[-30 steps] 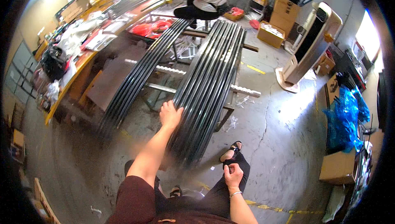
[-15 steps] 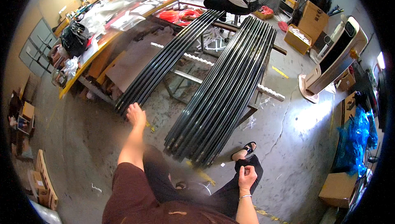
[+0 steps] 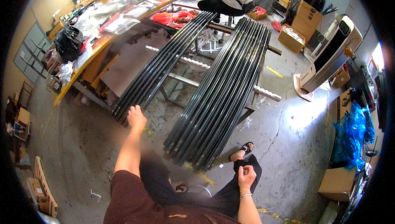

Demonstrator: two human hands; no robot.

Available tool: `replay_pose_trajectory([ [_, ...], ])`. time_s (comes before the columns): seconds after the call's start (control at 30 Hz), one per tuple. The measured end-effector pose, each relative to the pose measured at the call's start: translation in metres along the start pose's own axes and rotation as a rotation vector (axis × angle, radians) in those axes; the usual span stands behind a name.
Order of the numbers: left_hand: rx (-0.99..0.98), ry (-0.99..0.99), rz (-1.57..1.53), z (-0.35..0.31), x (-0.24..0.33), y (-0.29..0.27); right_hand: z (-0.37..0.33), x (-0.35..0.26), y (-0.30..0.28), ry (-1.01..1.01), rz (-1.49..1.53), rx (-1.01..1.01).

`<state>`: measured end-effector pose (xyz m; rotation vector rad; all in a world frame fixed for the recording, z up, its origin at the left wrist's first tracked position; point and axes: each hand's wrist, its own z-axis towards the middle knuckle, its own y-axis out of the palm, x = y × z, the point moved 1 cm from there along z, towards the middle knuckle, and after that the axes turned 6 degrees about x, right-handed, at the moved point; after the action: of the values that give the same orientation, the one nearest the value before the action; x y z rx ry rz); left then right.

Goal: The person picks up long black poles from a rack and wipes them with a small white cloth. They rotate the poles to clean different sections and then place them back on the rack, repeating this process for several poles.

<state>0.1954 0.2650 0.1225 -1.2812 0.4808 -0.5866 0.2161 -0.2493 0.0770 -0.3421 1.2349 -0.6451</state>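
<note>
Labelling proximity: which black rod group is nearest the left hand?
The narrower left group, its near end at the left hand; the wider right group lies farther off.

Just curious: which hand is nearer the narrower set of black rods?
Left: the left hand is at one end of the narrower set; the right hand is apart, farther right.

No lettering is legible from where you sit: dark printed characters stand on the upright face of a tall brown cardboard box (image 3: 305,21) at the upper right of your view, too small and blurred to read. Low on your left, a small carton (image 3: 37,187) bears what looks like faint dark print, also too small to make out.
</note>
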Motion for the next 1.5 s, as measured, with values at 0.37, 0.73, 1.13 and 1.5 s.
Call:
replay_pose_trajectory([
  [0.37,-0.086,-0.013,-0.525,-0.056,0.001,-0.025,0.001,-0.001,0.004,0.006,0.005,-0.028],
  [0.73,-0.158,-0.059,-0.722,-0.207,-0.096,-0.077,0.013,0.038,-0.011,0.612,0.664,-0.238],
  [1.13,-0.204,0.121,-0.786,-0.288,-0.132,-0.112,0.099,-0.079,0.001,0.737,1.056,-0.386],
  [1.5,-0.548,0.381,-0.611,-0.299,-0.149,-0.112,0.16,-0.161,-0.016,0.427,1.05,-0.32],
])
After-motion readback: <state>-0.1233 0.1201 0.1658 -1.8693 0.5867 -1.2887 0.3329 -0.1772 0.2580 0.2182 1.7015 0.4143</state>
